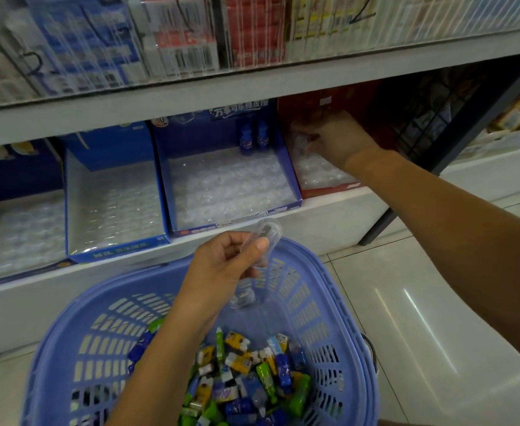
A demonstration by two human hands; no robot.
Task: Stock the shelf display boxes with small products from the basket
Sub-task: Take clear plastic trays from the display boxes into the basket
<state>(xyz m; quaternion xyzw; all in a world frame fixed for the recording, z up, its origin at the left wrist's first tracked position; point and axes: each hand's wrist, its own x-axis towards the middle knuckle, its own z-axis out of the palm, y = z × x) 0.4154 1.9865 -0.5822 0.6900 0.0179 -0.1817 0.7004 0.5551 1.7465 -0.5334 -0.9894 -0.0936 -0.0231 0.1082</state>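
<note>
A blue plastic basket [329,290] sits on the floor below me with several small wrapped products [246,373] in blue, green and yellow heaped in its bottom. My left hand [221,269] hovers over the basket and pinches a clear plastic capsule [263,241] between thumb and fingers. My right hand [335,139] reaches into the red display box [329,187] on the lower shelf, its fingers curled around something small and clear. The blue display box [231,210] beside it holds two small blue bottles [254,138] at the back on a clear tray.
Two more blue display boxes [114,241] with clear trays stand to the left on the white lower shelf [344,207]. The upper shelf [252,84] carries packaged goods behind clear fronts. A dark shelf post [437,167] rises at right above the tiled floor.
</note>
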